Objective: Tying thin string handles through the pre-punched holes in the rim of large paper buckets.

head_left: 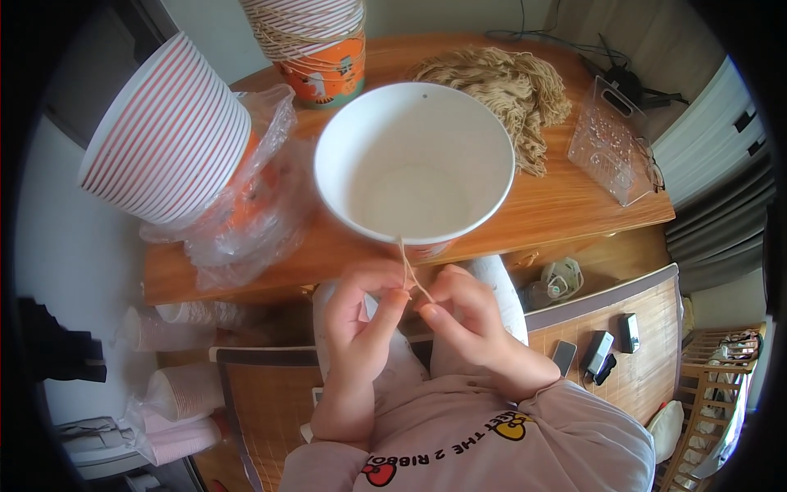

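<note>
A large white paper bucket [344, 176] stands on the wooden table in front of me, its open mouth tilted toward me. A small hole shows near its far rim. From its near rim hangs a thin beige twine [404, 256], its two strands crossing below the edge. My left hand [361, 316] pinches one strand between thumb and finger. Just to the right, my right hand [466, 316] pinches the other strand. Both hands are below the rim, close together above my lap. How the twine is fixed at the rim is too small to tell.
A bucket stack [168, 135], partly in clear plastic [246, 238], leans at left. Behind stands an orange bucket stack [320, 74] draped with twine. A twine bundle [500, 86] and a clear plastic holder [611, 143] lie at right. A phone [564, 356] rests on a mat.
</note>
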{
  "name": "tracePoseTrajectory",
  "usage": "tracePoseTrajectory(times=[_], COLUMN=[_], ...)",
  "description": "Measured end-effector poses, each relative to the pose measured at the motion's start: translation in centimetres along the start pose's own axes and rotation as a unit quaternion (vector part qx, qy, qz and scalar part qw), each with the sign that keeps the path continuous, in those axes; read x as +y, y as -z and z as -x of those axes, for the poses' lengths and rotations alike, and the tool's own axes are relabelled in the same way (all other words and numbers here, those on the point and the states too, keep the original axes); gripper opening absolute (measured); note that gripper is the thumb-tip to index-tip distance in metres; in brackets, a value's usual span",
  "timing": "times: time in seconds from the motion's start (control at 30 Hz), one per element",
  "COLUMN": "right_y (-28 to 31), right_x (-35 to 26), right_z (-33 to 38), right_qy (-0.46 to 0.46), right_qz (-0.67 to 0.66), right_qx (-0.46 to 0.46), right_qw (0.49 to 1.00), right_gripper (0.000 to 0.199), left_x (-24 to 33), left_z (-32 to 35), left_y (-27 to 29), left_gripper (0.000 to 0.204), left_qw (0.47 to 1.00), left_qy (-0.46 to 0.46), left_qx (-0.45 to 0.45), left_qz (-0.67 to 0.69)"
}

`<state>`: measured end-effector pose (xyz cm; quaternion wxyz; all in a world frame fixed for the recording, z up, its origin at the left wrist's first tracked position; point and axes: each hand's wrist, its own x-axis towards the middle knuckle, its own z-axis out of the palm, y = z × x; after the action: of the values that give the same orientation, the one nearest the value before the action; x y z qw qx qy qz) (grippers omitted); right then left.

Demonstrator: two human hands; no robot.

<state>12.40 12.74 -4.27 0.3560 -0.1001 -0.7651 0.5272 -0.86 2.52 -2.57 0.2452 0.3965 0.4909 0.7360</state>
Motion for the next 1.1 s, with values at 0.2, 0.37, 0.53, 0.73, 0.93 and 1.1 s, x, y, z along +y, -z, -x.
tracePoseTrajectory(times=[0.2, 0.37, 0.53, 0.73, 0.93, 1.1], right_y=[0.2, -0.3, 0.2, 0.5, 0.2, -0.4], right_x=[-1.8, -1.3, -1.8, -2.5, -2.0, -2.0], right_z=[0.1, -0.1, -0.7, -2.0, -2.4, -2.3], right_qy=[0.085, 0.091, 0.118, 0.175, 0.158, 0.108], right_qz=[0.073, 0.150, 0.171, 0.150, 0.091, 0.014], right_qx=[-0.041, 0.006, 0.135, 0.102, 0.100, 0.097], right_qw=[0.993, 0.985, 0.969, 0.968, 0.978, 0.989], right_gripper=[0.010, 0.010, 0.020, 0.034, 0.024, 0.012], left_x=[-0.6, 0.4, 0.3, -0.1, 0.1, -0.6], left_z=[0.5, 0.5, 0.6, 0.8, 0.7, 0.8], left_y=[-0.5, -1.5, -1.2, -1.0, -0.9, -0.5], left_gripper=[0.006, 0.012, 0.006, 0.006, 0.008, 0.012], left_qw=[1.000, 0.997, 0.996, 0.998, 0.998, 0.998], left_qy=[-0.016, 0.051, 0.008, -0.020, -0.044, -0.063], left_qx=[0.020, 0.027, 0.017, 0.029, 0.036, 0.030], left_qz=[0.015, 0.050, 0.083, 0.053, 0.024, 0.007])
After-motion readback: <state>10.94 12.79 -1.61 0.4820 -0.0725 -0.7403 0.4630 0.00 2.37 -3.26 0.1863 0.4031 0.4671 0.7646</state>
